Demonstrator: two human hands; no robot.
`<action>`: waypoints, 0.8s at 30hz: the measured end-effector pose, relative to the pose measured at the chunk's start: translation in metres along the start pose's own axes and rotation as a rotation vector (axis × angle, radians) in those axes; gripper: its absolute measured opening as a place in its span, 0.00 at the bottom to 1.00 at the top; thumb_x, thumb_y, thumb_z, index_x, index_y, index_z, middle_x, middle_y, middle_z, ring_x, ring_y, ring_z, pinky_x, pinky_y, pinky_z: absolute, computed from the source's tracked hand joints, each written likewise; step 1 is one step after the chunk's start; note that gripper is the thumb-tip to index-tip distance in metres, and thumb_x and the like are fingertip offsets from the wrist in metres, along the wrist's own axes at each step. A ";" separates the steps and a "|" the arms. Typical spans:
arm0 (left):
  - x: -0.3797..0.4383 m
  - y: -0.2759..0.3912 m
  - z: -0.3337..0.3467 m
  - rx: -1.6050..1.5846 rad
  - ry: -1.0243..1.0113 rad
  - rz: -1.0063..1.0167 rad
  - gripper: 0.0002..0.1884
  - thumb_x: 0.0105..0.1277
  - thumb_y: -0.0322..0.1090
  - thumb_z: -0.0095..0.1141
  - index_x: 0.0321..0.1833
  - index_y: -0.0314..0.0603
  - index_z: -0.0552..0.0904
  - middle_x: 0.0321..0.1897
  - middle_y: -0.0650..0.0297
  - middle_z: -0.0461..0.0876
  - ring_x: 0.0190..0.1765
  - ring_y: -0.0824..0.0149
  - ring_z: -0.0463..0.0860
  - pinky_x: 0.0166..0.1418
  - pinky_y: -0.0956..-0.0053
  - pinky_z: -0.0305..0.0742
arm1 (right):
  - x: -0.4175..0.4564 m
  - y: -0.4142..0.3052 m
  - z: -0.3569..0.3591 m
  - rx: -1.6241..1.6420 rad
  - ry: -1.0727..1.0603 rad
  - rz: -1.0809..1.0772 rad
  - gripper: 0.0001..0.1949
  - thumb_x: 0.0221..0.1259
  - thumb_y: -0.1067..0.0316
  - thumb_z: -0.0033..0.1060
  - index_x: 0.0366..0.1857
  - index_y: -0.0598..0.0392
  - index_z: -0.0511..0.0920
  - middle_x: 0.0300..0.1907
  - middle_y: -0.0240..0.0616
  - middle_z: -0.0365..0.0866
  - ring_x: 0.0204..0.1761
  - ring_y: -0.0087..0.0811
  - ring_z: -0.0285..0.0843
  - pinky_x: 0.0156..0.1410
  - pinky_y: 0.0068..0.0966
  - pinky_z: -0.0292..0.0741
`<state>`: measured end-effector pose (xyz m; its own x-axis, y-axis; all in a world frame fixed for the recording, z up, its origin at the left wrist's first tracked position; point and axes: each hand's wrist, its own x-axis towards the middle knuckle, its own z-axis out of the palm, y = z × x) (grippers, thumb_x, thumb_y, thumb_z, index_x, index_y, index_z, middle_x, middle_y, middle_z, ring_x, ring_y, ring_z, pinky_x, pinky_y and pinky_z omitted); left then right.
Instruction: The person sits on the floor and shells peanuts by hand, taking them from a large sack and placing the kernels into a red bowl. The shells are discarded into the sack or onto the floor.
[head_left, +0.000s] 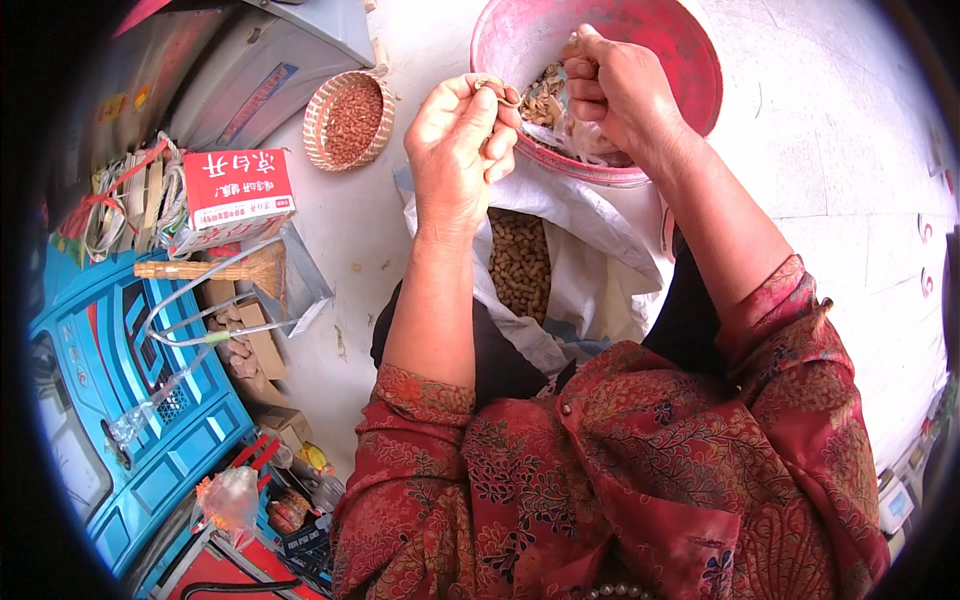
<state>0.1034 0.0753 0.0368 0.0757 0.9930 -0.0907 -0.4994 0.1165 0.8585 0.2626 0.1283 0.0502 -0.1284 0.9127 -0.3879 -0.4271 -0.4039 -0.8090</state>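
Observation:
My left hand (461, 139) pinches a split peanut pod (499, 91) between thumb and fingertips, its reddish inside showing. To its right, my right hand (626, 90) is curled over the red plastic tub (686, 67). A small pale bit, apparently peanut shell (573, 39), shows at my right thumb and forefinger; the curled fingers hide the rest. Broken shells (544, 97) and some clear plastic film (581, 139) lie in the tub. Below my hands, between my knees, a white woven sack (600, 217) gapes around many unshelled peanuts (519, 262).
A woven basket (309, 124) of shelled red peanuts (352, 124) stands on the floor at upper left. Farther left are a red-and-white carton (236, 184), a hand broom (202, 270), a metal dustpan (307, 277) and a blue vehicle front panel (150, 375). Pale floor (817, 150) extends to the right.

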 end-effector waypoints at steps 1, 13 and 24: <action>0.000 0.000 0.000 0.019 0.002 -0.002 0.07 0.73 0.31 0.47 0.44 0.36 0.75 0.31 0.62 0.76 0.21 0.80 0.66 0.19 0.87 0.58 | -0.001 0.000 0.001 -0.064 0.014 0.029 0.16 0.73 0.60 0.43 0.41 0.66 0.75 0.20 0.23 0.57 0.18 0.16 0.48 0.20 0.18 0.48; 0.001 0.011 0.000 0.340 0.077 -0.208 0.09 0.66 0.34 0.58 0.32 0.34 0.81 0.17 0.69 0.75 0.14 0.83 0.62 0.15 0.87 0.52 | -0.025 0.013 0.025 -0.427 -0.161 0.171 0.24 0.72 0.49 0.42 0.19 0.55 0.70 0.12 0.26 0.59 0.12 0.16 0.47 0.15 0.17 0.47; 0.014 0.021 -0.036 -0.261 -0.090 -0.186 0.11 0.71 0.34 0.49 0.39 0.32 0.78 0.22 0.65 0.73 0.15 0.81 0.62 0.16 0.85 0.56 | -0.015 0.006 0.015 -0.048 -0.332 0.314 0.29 0.75 0.49 0.33 0.35 0.69 0.77 0.24 0.44 0.76 0.19 0.22 0.65 0.14 0.15 0.61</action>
<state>0.0626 0.0923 0.0350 0.2566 0.9498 -0.1792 -0.6734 0.3087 0.6718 0.2485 0.1126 0.0575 -0.5281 0.7127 -0.4616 -0.2805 -0.6595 -0.6974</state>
